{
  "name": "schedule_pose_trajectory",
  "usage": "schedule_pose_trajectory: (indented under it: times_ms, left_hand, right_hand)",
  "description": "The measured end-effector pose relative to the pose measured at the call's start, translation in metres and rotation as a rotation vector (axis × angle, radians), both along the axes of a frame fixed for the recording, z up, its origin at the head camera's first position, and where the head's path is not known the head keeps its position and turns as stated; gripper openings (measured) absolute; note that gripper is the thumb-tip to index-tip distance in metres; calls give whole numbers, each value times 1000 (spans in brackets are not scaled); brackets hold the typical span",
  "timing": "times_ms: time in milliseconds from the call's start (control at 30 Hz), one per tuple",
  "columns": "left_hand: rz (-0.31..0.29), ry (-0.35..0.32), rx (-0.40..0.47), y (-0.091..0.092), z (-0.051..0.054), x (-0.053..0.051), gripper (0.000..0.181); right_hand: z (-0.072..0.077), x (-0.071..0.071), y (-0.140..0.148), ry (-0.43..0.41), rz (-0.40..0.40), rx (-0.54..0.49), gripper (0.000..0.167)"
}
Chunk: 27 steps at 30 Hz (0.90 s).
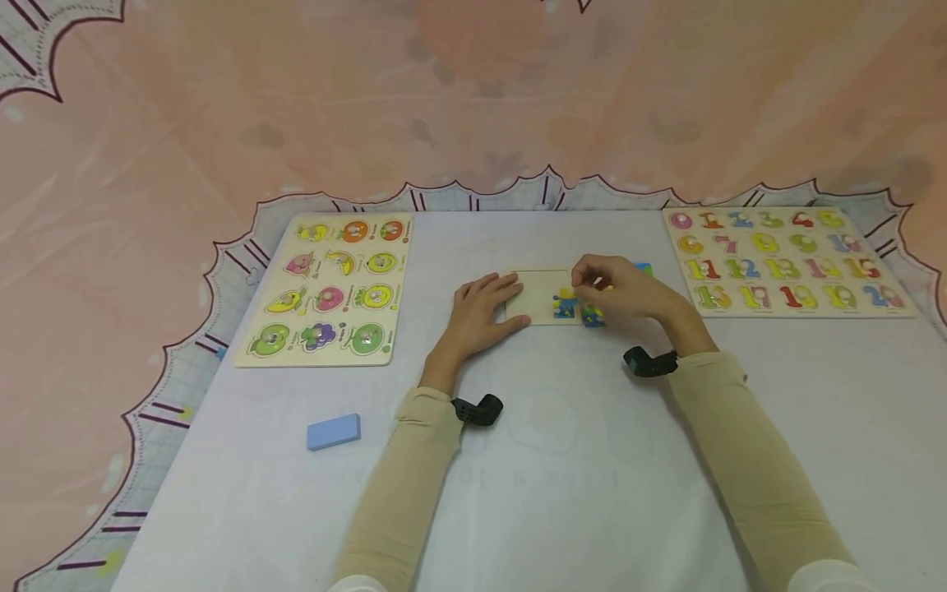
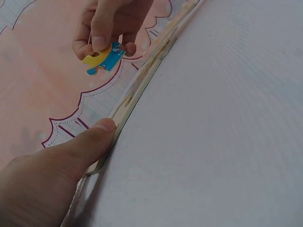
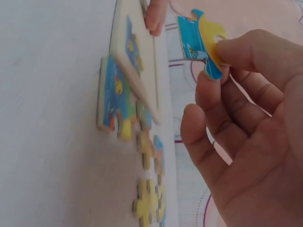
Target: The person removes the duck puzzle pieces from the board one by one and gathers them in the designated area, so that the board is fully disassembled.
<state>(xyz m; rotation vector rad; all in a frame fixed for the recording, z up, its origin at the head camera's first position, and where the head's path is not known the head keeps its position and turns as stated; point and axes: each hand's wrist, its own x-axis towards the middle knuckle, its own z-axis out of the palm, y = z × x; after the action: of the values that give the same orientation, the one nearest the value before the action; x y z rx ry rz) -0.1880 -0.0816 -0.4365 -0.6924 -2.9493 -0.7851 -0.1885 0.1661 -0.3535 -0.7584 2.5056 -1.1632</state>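
Note:
A shallow wooden puzzle board (image 1: 534, 292) lies mid-table. My left hand (image 1: 477, 316) rests at its left side with fingers spread, the thumb (image 2: 102, 135) touching the board's near edge. Between thumb and fingers, my right hand (image 1: 627, 286) pinches a yellow-and-blue jigsaw piece (image 3: 201, 40), held above the board's right end. One blue jigsaw piece (image 1: 565, 307) sits inside the board's frame near its right side. Another piece (image 1: 593, 317) lies just off the right edge. More loose yellow pieces (image 3: 147, 201) lie to the right, mostly hidden by the right hand in the head view.
A fruit peg puzzle (image 1: 342, 288) lies on the left of the white table, and a number puzzle (image 1: 784, 265) at the far right. A light blue block (image 1: 334, 432) lies near the left forearm. A patterned orange cloth (image 1: 296, 107) stands behind the table.

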Motion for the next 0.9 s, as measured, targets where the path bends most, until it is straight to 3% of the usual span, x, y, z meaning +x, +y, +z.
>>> schedule_pose_trajectory:
  times_ms: [233,533,900]
  left_hand:
    - [-2,1,2,1,0,0,60]
    - [1,-1,0,1,0,0,61]
    - [6,-2,-7,0,-1,0,61]
  right_hand:
    - [-4,0,12,-27,-60,-17,9]
    - [-37,-16,35,-35,-74,7,9]
    - [-43,-15,50,-34,-58,48,7]
